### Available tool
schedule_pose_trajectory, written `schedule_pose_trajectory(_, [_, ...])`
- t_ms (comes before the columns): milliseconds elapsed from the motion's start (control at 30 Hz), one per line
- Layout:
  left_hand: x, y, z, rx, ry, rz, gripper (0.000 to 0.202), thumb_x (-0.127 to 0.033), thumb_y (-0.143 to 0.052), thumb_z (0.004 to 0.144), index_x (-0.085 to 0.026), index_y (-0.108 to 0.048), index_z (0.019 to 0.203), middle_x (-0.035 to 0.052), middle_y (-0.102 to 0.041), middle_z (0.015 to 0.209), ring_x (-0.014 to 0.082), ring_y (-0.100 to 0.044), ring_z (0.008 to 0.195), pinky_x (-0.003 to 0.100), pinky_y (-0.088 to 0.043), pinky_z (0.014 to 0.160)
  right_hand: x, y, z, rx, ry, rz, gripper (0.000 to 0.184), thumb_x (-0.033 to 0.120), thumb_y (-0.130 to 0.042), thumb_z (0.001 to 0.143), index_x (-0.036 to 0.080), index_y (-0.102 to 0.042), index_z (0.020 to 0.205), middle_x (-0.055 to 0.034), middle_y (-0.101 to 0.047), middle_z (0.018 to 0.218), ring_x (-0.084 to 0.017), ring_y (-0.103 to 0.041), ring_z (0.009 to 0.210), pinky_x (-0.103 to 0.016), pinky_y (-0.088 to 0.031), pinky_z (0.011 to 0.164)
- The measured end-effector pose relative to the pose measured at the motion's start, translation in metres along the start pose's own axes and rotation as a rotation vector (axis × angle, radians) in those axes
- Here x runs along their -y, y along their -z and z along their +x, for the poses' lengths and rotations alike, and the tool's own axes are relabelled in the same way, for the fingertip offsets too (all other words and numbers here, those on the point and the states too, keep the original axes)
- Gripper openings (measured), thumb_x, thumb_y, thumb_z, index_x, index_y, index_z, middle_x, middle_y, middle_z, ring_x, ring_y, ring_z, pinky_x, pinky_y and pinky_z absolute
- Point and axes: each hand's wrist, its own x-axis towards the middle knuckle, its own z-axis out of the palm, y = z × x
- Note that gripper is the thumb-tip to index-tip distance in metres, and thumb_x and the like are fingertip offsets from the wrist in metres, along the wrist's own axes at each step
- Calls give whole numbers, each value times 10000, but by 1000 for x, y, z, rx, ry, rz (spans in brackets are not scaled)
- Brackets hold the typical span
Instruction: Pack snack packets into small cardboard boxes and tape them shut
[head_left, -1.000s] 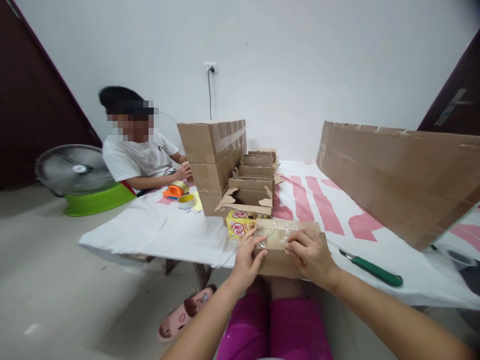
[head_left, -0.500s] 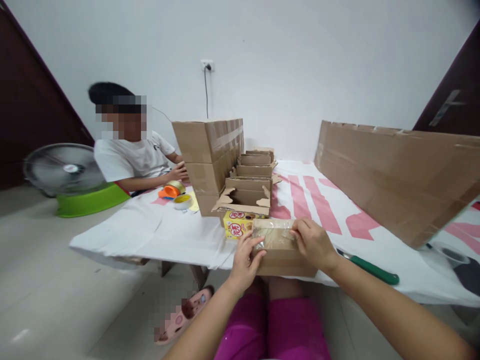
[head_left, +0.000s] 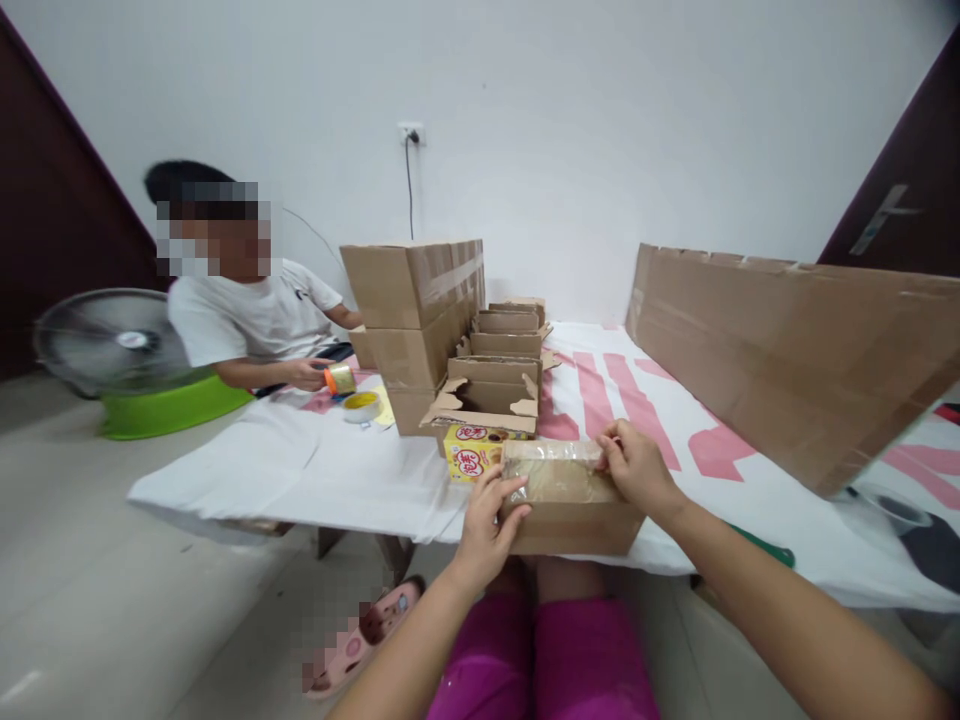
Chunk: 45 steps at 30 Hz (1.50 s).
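Observation:
At the front edge of the table lies a small brown cardboard box (head_left: 574,527), with clear packing tape (head_left: 553,482) across its top. My left hand (head_left: 489,515) grips the box's left end, fingers on top and thumb against the near side. At the right end my right hand (head_left: 637,468) has its fingers pinched together on the tape's end at the top edge. A yellow printed snack box (head_left: 469,462) stands just behind the left end, partly hidden by it. Behind that, a row of open cartons (head_left: 495,378) runs away from me.
Taped cartons (head_left: 386,285) are stacked left of the row. A large cardboard panel (head_left: 795,350) stands right. A green handle (head_left: 765,546) shows beside my right forearm. Across the table, a person (head_left: 247,320) holds an orange tape dispenser (head_left: 339,380) near a tape roll (head_left: 361,405).
My right hand has shifted slightly right along the box's top, while my left hand stays put. The other person has picked up the orange dispenser and leans further left.

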Motion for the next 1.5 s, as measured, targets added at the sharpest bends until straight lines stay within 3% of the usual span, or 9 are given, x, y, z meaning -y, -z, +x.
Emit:
schedule_pose_trajectory(167, [0, 2, 1, -3, -13, 16, 268, -274, -576, 886, -233, -615, 1148, 81, -673, 1070, 277, -504, 1215, 468, -465, 971, -14, 16, 8, -110, -223, 326, 238, 451, -490, 878, 220, -487, 825, -21, -682, 717, -161, -655, 564, -291, -528, 536])
schedule_pose_trajectory(333, [-1, 1, 2, -1, -28, 34, 268, -266, -574, 886, -235, -609, 1151, 78, -674, 1076, 276, -503, 1211, 468, -458, 976, -21, 42, -21, -260, 8, 292, 224, 438, -493, 922, 215, -514, 908, -82, -660, 963, -187, -670, 812, -328, -566, 669])
schedule_pose_trajectory(500, [-1, 0, 1, -15, -30, 56, 308, -268, -566, 893, -243, -570, 1201, 87, -635, 1150, 274, -495, 1233, 462, -456, 990, -27, 52, -85, -206, 265, -57, 86, 225, -443, 953, 240, -526, 937, -78, -636, 973, -209, -627, 923, -365, -523, 812])
schedule_pose_trajectory(600, [-3, 1, 1, -19, -4, 76, 411, -282, -563, 897, -242, -490, 1299, 112, -561, 1270, 272, -517, 1225, 467, -451, 1007, -47, 31, -136, -87, 391, -141, 152, 123, -437, 922, 234, -520, 987, -82, -636, 959, -211, -623, 925, -350, -519, 807])
schedule_pose_trajectory(700, [-9, 2, 1, -25, 7, 97, 559, -271, -569, 897, -246, -354, 1413, 130, -517, 1326, 268, -505, 1242, 468, -439, 1024, -90, -18, -202, 153, 444, -214, 223, 76, -403, 890, 208, -551, 993, -92, -652, 963, -206, -623, 899, -338, -517, 801])
schedule_pose_trajectory(867, [-23, 4, 2, -152, -50, 150, 684, -211, -604, 870, -203, -265, 1465, 146, -559, 1221, 251, -538, 1152, 436, -474, 963, -159, -92, -288, 688, 193, -509, 258, 122, -544, 782, 214, -658, 994, -99, -700, 1021, -260, -638, 944, -322, -518, 774])
schedule_pose_trajectory(1067, [-29, 13, 5, -73, -220, 47, 122, -175, -522, 885, -218, -595, 973, 54, -671, 938, 212, -573, 962, 401, -485, 879, -142, -67, -271, 879, -146, -320, 412, 233, -657, 680, 211, -691, 1091, -124, -618, 1222, -312, -555, 1149, -368, -433, 970])
schedule_pose_trajectory(1233, [-29, 16, 3, -43, -206, 31, 172, -96, -563, 813, -221, -588, 929, 53, -669, 960, 221, -555, 1003, 400, -488, 871, -115, -49, -248, 837, -242, -258, 316, 177, -596, 685, 222, -715, 974, -88, -638, 1116, -268, -580, 1075, -337, -434, 922])
schedule_pose_trajectory(1500, [-27, 17, 1, -19, -193, 1, 183, -112, -557, 816, -222, -585, 960, 66, -638, 1004, 232, -533, 1040, 424, -462, 915, -95, -37, -225, 815, -188, -280, 295, 132, -567, 711, 206, -692, 968, -90, -648, 1096, -253, -589, 1029, -351, -424, 923])
